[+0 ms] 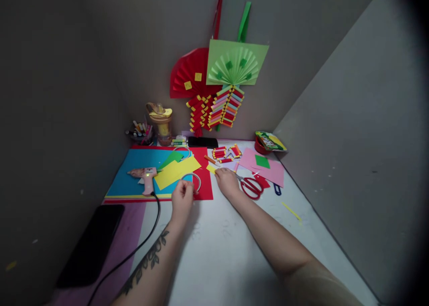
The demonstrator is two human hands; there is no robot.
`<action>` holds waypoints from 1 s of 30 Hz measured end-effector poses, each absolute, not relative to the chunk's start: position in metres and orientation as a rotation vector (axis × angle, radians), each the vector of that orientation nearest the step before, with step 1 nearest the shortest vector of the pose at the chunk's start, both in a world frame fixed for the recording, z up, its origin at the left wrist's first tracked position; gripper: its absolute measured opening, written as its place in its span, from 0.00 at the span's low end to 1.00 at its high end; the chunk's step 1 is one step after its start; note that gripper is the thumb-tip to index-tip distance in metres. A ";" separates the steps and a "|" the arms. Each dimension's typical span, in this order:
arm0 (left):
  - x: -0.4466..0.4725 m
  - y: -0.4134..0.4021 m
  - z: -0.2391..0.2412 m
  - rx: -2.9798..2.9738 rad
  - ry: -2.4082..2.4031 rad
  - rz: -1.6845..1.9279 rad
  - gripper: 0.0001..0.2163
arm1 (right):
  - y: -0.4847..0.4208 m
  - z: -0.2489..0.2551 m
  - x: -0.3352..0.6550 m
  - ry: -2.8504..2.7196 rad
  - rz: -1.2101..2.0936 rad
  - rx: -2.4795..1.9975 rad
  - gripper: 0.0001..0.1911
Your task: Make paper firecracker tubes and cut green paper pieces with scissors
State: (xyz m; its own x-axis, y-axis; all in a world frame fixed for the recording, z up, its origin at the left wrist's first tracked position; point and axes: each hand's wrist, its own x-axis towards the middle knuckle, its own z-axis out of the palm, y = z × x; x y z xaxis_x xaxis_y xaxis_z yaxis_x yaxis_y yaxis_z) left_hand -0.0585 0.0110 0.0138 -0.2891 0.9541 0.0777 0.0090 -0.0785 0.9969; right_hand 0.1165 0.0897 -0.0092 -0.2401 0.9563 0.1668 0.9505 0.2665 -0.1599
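My left hand (pixel 183 195) is closed, its fingers curled over the red sheet (pixel 205 192). A pale ring (pixel 199 180), perhaps a tape roll, shows just behind those fingers; whether they grip it is unclear. Farther right, my right hand (pixel 228 183) has its fingers together at a small yellow paper piece (pixel 211 168), which juts out past the fingertips. Close by on its right lie red-handled scissors (pixel 252 188), their blades partly behind the hand. Left of my left hand a pink glue gun (pixel 149 180) rests on blue paper (pixel 124 180), near a yellow sheet (pixel 176 172).
Small rolled paper tubes (pixel 219 153) lie beyond my right hand, beside pink paper (pixel 276 174). Along the back stand a pen holder (pixel 142 136), a cup (pixel 164 129) and a red bowl (pixel 261 146). Paper fan decorations (pixel 234 66) hang above. The glue gun's cord (pixel 140 245) runs toward me.
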 end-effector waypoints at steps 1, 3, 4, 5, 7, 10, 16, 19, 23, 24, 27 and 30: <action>-0.058 0.010 0.014 1.140 1.395 1.476 0.11 | 0.089 -0.010 0.117 -2.311 0.033 -1.771 0.11; -0.059 0.009 0.013 1.186 1.429 1.451 0.11 | 0.086 -0.010 0.119 -2.308 0.038 -1.759 0.11; -0.059 0.009 0.012 1.199 1.449 1.438 0.11 | 0.084 -0.009 0.119 -2.304 0.049 -1.747 0.11; -0.059 0.009 0.011 1.207 1.463 1.419 0.10 | 0.082 -0.009 0.120 -2.299 0.065 -1.730 0.11; -0.061 0.010 0.009 1.215 1.478 1.389 0.08 | 0.077 -0.009 0.122 -2.281 0.116 -1.689 0.11; -0.062 0.013 0.005 1.343 1.576 1.396 0.07 | 0.075 -0.011 0.125 -2.171 0.229 -1.684 0.08; -0.062 0.011 0.010 2.058 1.828 0.933 0.06 | 0.092 -0.012 0.129 -1.864 0.634 -1.913 0.19; -0.063 0.010 0.010 2.168 1.906 0.698 0.06 | 0.094 -0.011 0.130 -1.918 0.665 -1.875 0.08; -0.065 0.011 0.006 2.213 1.927 0.635 0.08 | 0.088 -0.012 0.136 -1.873 0.698 -1.681 0.08; -0.066 0.011 0.005 2.221 1.931 0.628 0.08 | 0.086 -0.012 0.138 -1.820 0.730 -1.650 0.09; -0.067 0.012 0.003 2.240 1.946 0.564 0.09 | 0.082 -0.013 0.148 -1.634 0.838 -1.629 0.10; -0.067 0.012 0.005 2.224 1.982 0.509 0.09 | 0.084 -0.008 0.166 -1.510 0.848 -1.629 0.11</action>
State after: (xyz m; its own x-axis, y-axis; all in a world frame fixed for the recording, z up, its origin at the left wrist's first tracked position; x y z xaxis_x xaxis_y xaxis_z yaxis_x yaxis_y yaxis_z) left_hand -0.0672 0.0124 0.0051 0.0864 0.9818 0.1691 0.9416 -0.1359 0.3079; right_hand 0.1657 0.0836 -0.0080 0.0869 0.9960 0.0187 0.5026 -0.0276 -0.8641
